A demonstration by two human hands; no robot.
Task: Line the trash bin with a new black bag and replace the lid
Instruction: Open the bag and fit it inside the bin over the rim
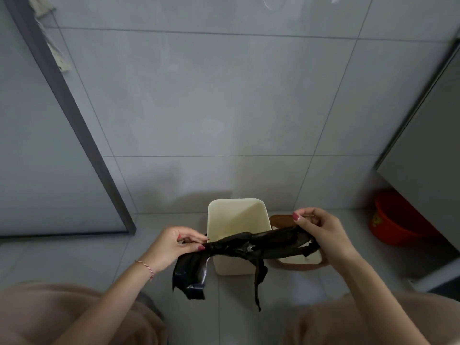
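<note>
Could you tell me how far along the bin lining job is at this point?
Done: the lid is off, lying beside the empty cream bin. In hand: the left hand and right hand pinch the black bag, still bunched, above the bin. Left: opening the bag, fitting it inside, replacing the lid.

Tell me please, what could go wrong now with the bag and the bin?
1. The black bag is bunched into a rope between the left hand and right hand; pulling it apart hard may tear the thin film.
2. Loose ends dangle outside the cream bin, so the bag could go in twisted.
3. The brown-rimmed lid lies beside the bin, under the right hand; it may get knocked.
</note>
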